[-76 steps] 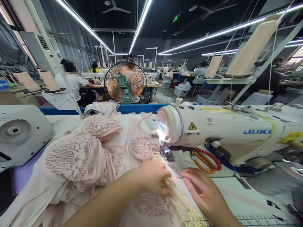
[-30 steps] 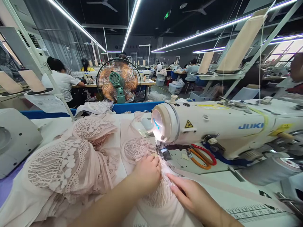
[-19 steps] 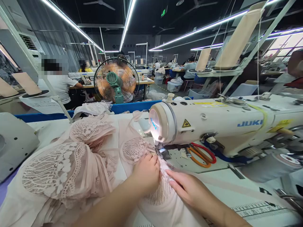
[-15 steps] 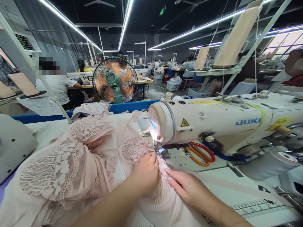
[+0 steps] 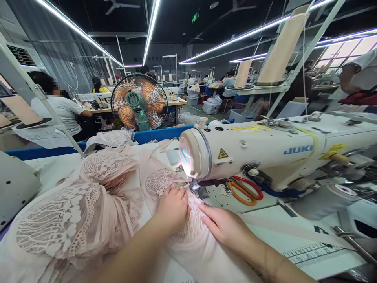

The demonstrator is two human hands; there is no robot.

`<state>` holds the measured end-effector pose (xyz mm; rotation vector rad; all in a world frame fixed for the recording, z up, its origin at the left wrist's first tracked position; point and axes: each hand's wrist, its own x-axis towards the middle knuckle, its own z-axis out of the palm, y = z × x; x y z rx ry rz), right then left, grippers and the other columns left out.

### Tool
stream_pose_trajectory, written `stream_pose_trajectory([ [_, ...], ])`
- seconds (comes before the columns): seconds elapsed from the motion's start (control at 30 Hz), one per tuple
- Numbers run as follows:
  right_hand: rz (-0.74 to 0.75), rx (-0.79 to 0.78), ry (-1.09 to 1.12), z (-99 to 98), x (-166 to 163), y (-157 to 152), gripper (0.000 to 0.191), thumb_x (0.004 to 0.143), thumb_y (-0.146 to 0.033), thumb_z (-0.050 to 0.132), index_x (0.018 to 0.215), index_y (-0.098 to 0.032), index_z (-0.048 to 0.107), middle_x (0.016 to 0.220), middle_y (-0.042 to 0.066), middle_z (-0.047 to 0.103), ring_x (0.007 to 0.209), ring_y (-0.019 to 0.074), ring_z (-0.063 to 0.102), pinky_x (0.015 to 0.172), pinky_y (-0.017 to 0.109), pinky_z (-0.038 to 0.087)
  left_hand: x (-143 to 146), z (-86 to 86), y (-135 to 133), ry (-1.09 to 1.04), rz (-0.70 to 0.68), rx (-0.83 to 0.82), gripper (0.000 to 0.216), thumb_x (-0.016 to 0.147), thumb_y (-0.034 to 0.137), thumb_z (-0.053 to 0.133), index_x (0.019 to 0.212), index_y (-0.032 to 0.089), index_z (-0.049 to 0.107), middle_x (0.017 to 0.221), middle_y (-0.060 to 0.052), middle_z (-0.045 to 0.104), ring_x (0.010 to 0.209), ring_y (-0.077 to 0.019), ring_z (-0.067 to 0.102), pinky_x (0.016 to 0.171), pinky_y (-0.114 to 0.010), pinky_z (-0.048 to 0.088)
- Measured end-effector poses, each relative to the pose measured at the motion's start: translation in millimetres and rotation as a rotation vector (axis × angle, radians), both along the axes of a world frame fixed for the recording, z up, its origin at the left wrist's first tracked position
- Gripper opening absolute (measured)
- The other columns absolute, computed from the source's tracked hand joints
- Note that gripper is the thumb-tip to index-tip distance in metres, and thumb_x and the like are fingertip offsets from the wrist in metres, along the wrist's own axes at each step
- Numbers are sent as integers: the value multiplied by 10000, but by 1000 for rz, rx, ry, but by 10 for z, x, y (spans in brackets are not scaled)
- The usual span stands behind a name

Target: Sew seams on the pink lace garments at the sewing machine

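A pale pink lace bra [image 5: 193, 222] lies under the lit head of a white JUKI sewing machine [image 5: 226, 151], its edge at the presser foot [image 5: 194, 189]. My left hand [image 5: 173, 206] rests on it just left of the foot, fingers curled down and pressed onto the cloth. On the right side of the lace cup, my right hand [image 5: 225, 227] grips the edge between thumb and forefinger. The other lace cup [image 5: 159, 181] lies flat behind my left hand. What sits beneath my left fingertips is hidden.
Stacked lace bras [image 5: 67, 224] cover the table at left. Orange- and red-handled scissors [image 5: 246, 192] lie beneath the machine arm. A grey thread cone [image 5: 326, 201] is at right. Behind a blue trough [image 5: 156, 134] stand a large fan [image 5: 138, 102] and a seated person [image 5: 57, 114].
The camera view has turned slightly to the right, so most things appear further left. Both hands stay on the bra beside the presser foot, with little change in grip.
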<state>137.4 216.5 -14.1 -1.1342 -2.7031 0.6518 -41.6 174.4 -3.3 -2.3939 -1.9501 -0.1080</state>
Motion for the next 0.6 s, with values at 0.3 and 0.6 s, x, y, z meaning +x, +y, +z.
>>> stream_pose_trajectory([
  [0.3, 116, 31, -93, 28, 287, -125, 368, 909, -266, 339, 1113, -244, 643, 857, 95, 641, 796, 249, 621, 649, 319, 436, 163, 488, -228, 18, 267, -396, 944, 653, 692, 600, 1413, 179, 375, 1538, -183, 87, 1375, -457, 121, 971, -753, 181],
  [0.6, 103, 149, -141, 97, 190, -72, 201, 877, -225, 424, 913, -231, 621, 773, 43, 627, 700, 205, 585, 534, 271, 273, 175, 550, -202, 29, 376, -549, 1127, 562, 646, 689, 1475, 187, 214, 1542, -81, -96, 1396, -427, 36, 952, -652, 362],
])
